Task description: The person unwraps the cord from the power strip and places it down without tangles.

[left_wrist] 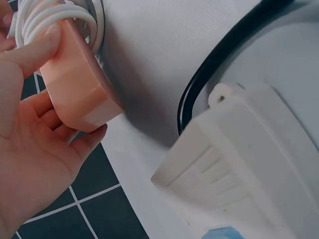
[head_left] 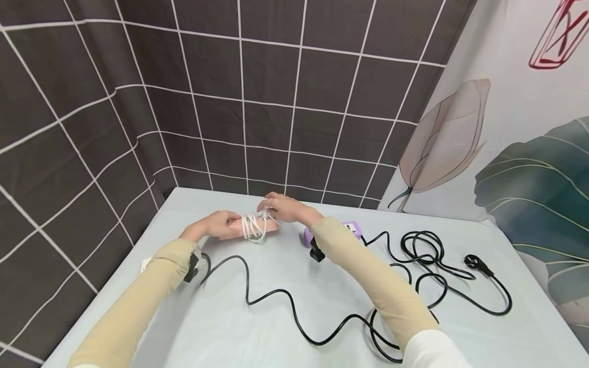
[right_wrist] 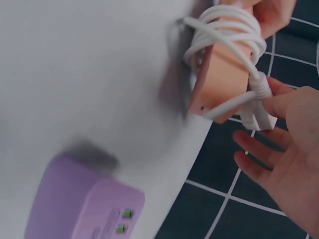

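A pink power strip (head_left: 234,228) has its white cord (head_left: 250,226) wound several times around its middle. My left hand (head_left: 215,224) grips one end of the strip, with the thumb on top near the coils and the fingers beneath, as the left wrist view shows. At the other end, my right hand (head_left: 284,207) pinches the white plug (right_wrist: 257,117) at the cord's end between thumb and index finger. The other right fingers are spread loosely. In the right wrist view the plug sits beside the strip's end, where the cord comes out.
A purple power strip (head_left: 352,229) lies by my right forearm, its black cord (head_left: 421,250) looped toward a black plug (head_left: 477,264) on the right. Near my left wrist stands a white power strip (left_wrist: 249,154) with a black cord. A tiled curtain (head_left: 276,117) hangs behind the table (head_left: 257,342).
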Tool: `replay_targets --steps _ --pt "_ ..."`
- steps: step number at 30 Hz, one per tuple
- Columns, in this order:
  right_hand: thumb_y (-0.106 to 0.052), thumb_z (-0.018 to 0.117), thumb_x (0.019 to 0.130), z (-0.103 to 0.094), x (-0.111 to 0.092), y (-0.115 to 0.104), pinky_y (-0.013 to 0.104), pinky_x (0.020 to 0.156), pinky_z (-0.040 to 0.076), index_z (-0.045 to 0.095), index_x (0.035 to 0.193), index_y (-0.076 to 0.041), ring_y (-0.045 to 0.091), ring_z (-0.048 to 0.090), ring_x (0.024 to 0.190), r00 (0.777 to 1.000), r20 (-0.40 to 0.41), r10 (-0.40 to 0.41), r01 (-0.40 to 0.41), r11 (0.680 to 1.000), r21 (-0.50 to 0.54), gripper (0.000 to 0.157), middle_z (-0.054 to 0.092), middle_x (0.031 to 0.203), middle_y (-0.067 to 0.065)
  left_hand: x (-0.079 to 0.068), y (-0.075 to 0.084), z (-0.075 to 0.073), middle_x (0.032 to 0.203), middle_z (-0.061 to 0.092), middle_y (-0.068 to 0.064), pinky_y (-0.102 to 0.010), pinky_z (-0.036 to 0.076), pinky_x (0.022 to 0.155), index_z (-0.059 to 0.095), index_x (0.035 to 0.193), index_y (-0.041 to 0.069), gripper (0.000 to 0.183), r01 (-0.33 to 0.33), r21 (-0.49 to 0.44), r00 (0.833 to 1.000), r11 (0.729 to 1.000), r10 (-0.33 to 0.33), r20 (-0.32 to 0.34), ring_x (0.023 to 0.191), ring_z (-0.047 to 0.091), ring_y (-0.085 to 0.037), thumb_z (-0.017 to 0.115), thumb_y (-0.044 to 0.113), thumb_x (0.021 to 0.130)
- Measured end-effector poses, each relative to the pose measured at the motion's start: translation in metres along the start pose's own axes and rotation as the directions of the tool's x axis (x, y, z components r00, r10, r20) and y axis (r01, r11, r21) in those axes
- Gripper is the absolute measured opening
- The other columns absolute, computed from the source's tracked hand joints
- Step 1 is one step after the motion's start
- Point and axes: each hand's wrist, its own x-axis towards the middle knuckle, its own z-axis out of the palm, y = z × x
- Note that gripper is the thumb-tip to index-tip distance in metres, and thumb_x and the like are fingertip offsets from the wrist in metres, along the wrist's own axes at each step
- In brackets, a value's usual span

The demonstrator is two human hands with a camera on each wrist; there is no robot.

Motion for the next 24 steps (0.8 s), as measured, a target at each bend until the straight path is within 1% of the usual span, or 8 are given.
replay_targets --steps 2,4,8,11,13,17,20,24 --pt "-0.009 0.049 0.098 -0.0007 -0.0025 0.0014 0.044 0.110 0.036 0.064 0.121 -0.021 0.028 0.041 0.135 0.998 -0.027 -0.065 0.062 0.994 -0.087 0.030 0.045 0.145 0.013 0.0003 -0.0001 -0.0003 0.128 0.058 -0.029 -0.050 0.043 0.102 0.052 0.129 -0.010 0.062 -0.014 0.004 1.000 1.000 0.014 -0.005 0.117 0.055 -0.040 0.064 0.031 0.085" --pt "-0.010 0.055 0.096 -0.0008 -0.0039 0.0034 0.043 0.111 0.035 0.068 0.116 -0.020 0.028 0.040 0.136 0.984 -0.067 -0.162 0.150 0.975 -0.163 0.026 0.050 0.143 0.011 0.0003 0.0002 -0.0006 0.126 0.059 -0.029 -0.050 0.044 0.101 0.053 0.128 -0.011 0.061 -0.020 0.007 1.000 1.000 0.020 -0.009 0.116 0.056 -0.040 0.065 0.030 0.084" --pt "-0.011 0.065 0.089 0.0001 -0.0041 0.0063 0.036 0.111 0.037 0.073 0.108 -0.018 0.023 0.047 0.132 0.932 -0.111 -0.344 0.297 0.904 -0.307 0.022 0.063 0.129 0.003 0.0011 0.0013 -0.0001 0.124 0.060 -0.028 -0.049 0.046 0.099 0.054 0.128 -0.010 0.061 -0.013 0.023 1.000 1.000 0.013 -0.014 0.112 0.058 -0.038 0.064 0.030 0.082" --pt "-0.013 0.066 0.087 0.0030 -0.0025 0.0061 0.032 0.110 0.037 0.073 0.107 -0.020 0.020 0.051 0.127 0.911 -0.085 -0.405 0.346 0.858 -0.380 0.022 0.068 0.120 -0.002 0.0021 0.0008 0.0021 0.123 0.061 -0.027 -0.048 0.047 0.097 0.054 0.128 -0.009 0.061 0.006 0.031 1.000 1.000 -0.005 -0.014 0.107 0.059 -0.034 0.063 0.029 0.082" --pt "-0.013 0.065 0.086 0.0052 -0.0015 0.0051 0.031 0.110 0.037 0.074 0.105 -0.020 0.019 0.053 0.125 0.902 -0.067 -0.426 0.367 0.841 -0.398 0.022 0.070 0.116 -0.004 0.0024 -0.0001 0.0039 0.123 0.062 -0.027 -0.047 0.047 0.097 0.054 0.129 -0.008 0.060 0.022 0.030 1.000 0.999 -0.022 -0.016 0.104 0.059 -0.031 0.063 0.028 0.082" --pt "-0.011 0.065 0.086 0.0082 -0.0017 0.0040 0.028 0.107 0.039 0.074 0.099 -0.016 0.019 0.057 0.119 0.894 -0.080 -0.442 0.389 0.850 -0.354 0.017 0.072 0.107 -0.005 0.0024 -0.0007 0.0061 0.121 0.063 -0.025 -0.045 0.048 0.094 0.054 0.128 -0.008 0.059 0.028 0.034 0.999 0.999 -0.028 -0.019 0.099 0.058 -0.028 0.063 0.026 0.081" --pt "-0.009 0.067 0.084 0.0091 -0.0021 0.0043 0.026 0.104 0.041 0.075 0.096 -0.016 0.017 0.058 0.114 0.899 -0.112 -0.424 0.375 0.874 -0.309 0.015 0.073 0.102 -0.007 0.0039 0.0005 0.0063 0.118 0.064 -0.024 -0.042 0.049 0.090 0.055 0.128 -0.008 0.059 0.032 0.044 0.999 0.999 -0.031 -0.028 0.094 0.057 -0.025 0.064 0.025 0.080" --pt "-0.009 0.070 0.083 0.0091 -0.0004 0.0039 0.026 0.099 0.044 0.076 0.094 -0.017 0.015 0.059 0.106 0.907 -0.130 -0.401 0.349 0.887 -0.304 0.015 0.074 0.097 -0.008 0.0066 0.0018 0.0052 0.118 0.064 -0.023 -0.044 0.047 0.094 0.055 0.128 -0.008 0.060 0.036 0.067 0.999 0.997 -0.034 -0.033 0.098 0.058 -0.028 0.067 0.024 0.079"
